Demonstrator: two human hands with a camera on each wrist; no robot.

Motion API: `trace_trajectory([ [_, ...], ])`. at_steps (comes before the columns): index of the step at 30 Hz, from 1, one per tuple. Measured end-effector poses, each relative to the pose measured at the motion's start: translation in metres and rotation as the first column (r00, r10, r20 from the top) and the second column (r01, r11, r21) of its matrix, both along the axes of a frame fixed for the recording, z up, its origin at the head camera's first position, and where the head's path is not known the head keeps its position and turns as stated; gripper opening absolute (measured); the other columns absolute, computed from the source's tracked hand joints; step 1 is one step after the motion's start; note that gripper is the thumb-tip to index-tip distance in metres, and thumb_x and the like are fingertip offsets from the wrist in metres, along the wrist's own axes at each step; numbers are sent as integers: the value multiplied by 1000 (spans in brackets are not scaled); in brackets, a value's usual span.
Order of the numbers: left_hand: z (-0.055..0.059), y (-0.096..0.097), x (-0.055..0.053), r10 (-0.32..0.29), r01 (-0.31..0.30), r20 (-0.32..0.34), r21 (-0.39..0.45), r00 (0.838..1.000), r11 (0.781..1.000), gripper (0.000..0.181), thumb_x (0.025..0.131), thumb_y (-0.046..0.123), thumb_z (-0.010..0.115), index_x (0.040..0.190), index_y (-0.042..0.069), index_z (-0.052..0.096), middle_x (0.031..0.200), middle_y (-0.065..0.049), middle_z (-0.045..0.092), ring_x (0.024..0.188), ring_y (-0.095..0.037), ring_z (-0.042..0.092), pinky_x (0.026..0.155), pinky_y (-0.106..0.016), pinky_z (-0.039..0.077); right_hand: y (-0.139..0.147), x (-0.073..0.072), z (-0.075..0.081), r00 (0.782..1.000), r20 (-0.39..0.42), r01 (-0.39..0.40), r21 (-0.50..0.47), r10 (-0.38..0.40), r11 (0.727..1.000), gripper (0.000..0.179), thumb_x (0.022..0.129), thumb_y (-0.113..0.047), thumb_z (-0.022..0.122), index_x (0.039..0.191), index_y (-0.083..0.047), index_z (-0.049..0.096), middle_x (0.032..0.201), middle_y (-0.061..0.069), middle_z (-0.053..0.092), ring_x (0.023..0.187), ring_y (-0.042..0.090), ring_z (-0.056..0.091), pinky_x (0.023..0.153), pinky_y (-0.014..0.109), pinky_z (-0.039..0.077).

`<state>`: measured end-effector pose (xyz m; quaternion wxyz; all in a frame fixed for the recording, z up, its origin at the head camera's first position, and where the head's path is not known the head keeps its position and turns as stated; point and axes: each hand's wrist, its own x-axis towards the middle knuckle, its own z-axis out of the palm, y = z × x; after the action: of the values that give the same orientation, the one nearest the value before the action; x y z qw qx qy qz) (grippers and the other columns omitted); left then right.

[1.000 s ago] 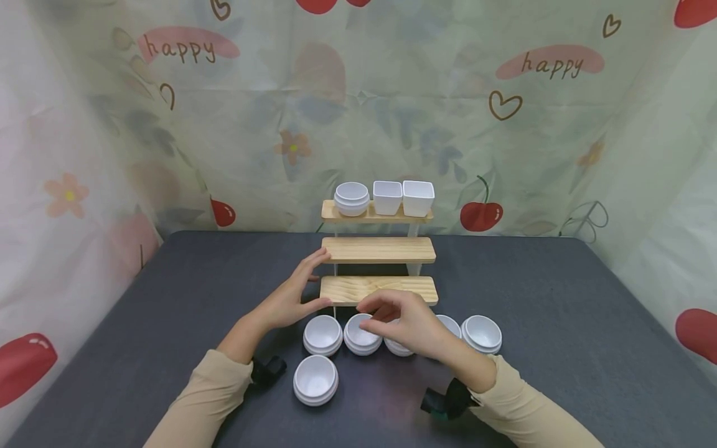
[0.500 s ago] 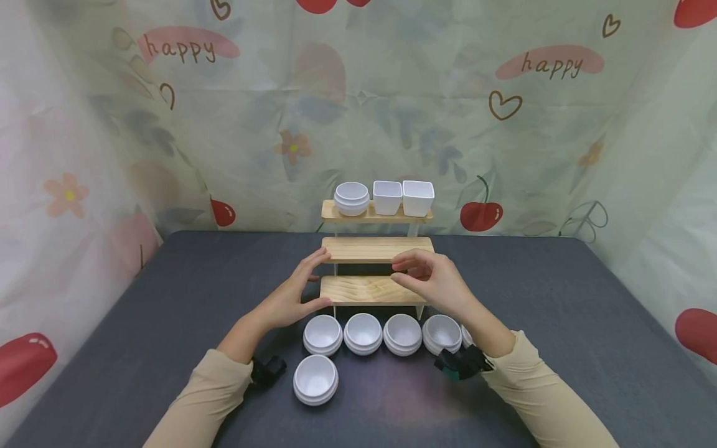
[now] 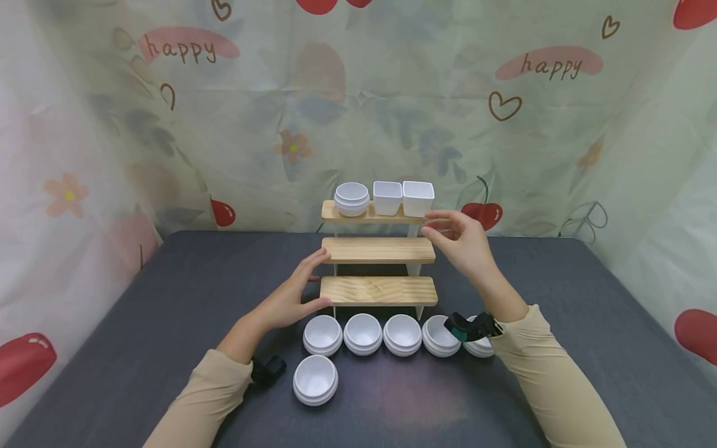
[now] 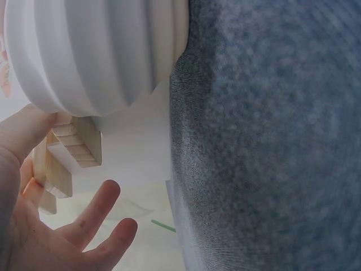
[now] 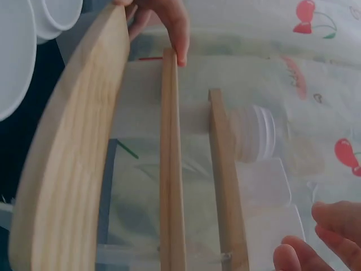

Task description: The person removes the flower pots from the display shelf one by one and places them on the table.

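Note:
A three-tier stand with wooden shelves (image 3: 378, 250) is in the middle of the head view. My left hand (image 3: 288, 302) rests at its left end, thumb by the lowest shelf (image 3: 378, 290) and a fingertip on the middle one; the other fingers stretch out loosely in the left wrist view. My right hand (image 3: 462, 244) hovers by the right end of the top shelf (image 3: 366, 218), fingers slightly bent with nothing between them. Nearest to it is a white square cup (image 3: 418, 200). Beside that stand another square cup (image 3: 388, 199) and a white round, ridged cup (image 3: 351, 200).
Several white round cups (image 3: 363, 335) form a row before the stand; my right wrist camera (image 3: 465, 326) partly covers the rightmost ones. One more round cup (image 3: 315, 381) stands closer, near my left wrist. A dark cloth (image 3: 560, 323) covers the table, with patterned curtains (image 3: 358, 112) behind.
My right hand has risen from over the cup row, past the lower shelves, up and right to the end of the top shelf. My left hand has not moved.

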<state>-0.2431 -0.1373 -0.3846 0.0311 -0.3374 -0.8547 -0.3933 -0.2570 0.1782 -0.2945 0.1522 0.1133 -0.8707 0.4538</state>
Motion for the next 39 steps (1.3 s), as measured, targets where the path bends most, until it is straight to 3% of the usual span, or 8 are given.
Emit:
trace_trajectory([
  [7, -2, 0, 0, -3, 3, -4, 0, 1000, 1000, 82, 85, 13, 69, 148, 9, 16, 156, -13, 10, 141, -31, 24, 105, -47, 42, 4, -13, 3, 993, -82, 77, -75, -84, 994, 32, 88, -19, 66, 116, -5, 63, 109, 20, 68, 89, 32, 66, 63, 9, 47],
  [13, -4, -1, -1, 0, 0, -6, 1, 1000, 1000, 82, 84, 12, 69, 148, 9, 16, 156, -13, 10, 141, -31, 24, 105, -47, 43, 4, -22, 4, 991, -76, 103, -78, -109, 992, 36, 88, -20, 66, 121, -8, 61, 114, 19, 66, 93, 35, 67, 60, 9, 45],
  [17, -3, -1, -1, 2, -2, -4, 0, 1000, 1000, 82, 85, 12, 68, 148, 9, 16, 156, -13, 10, 141, -31, 25, 105, -47, 42, 1, -26, 4, 991, -62, 113, -61, -117, 992, 38, 88, -19, 65, 124, -9, 60, 120, 19, 63, 96, 37, 66, 73, 30, 57],
  [20, -4, 0, -1, 5, -5, -3, -3, 1000, 1000, 82, 85, 13, 68, 148, 10, 16, 156, -13, 10, 140, -31, 25, 105, -47, 42, -1, -27, 4, 992, -57, 113, -56, -116, 992, 39, 88, -18, 65, 126, -10, 59, 122, 20, 62, 99, 38, 65, 84, 49, 56],
  [29, -3, -1, -1, 5, -5, -4, -4, 1000, 1000, 83, 84, 13, 69, 148, 10, 16, 157, -13, 10, 140, -32, 25, 105, -47, 43, -4, -33, 7, 990, -46, 130, -48, -133, 990, 38, 88, -19, 65, 125, -13, 60, 121, 17, 63, 98, 34, 66, 75, 38, 56],
  [39, -3, -1, -2, 14, -13, 16, -14, 1000, 1000, 83, 85, 13, 68, 149, 11, 15, 157, -10, 9, 141, -28, 24, 107, -45, 42, -10, -37, 9, 986, -50, 156, -39, -158, 987, 28, 88, -18, 65, 115, -9, 65, 117, 17, 66, 98, 33, 67, 78, 38, 56],
])
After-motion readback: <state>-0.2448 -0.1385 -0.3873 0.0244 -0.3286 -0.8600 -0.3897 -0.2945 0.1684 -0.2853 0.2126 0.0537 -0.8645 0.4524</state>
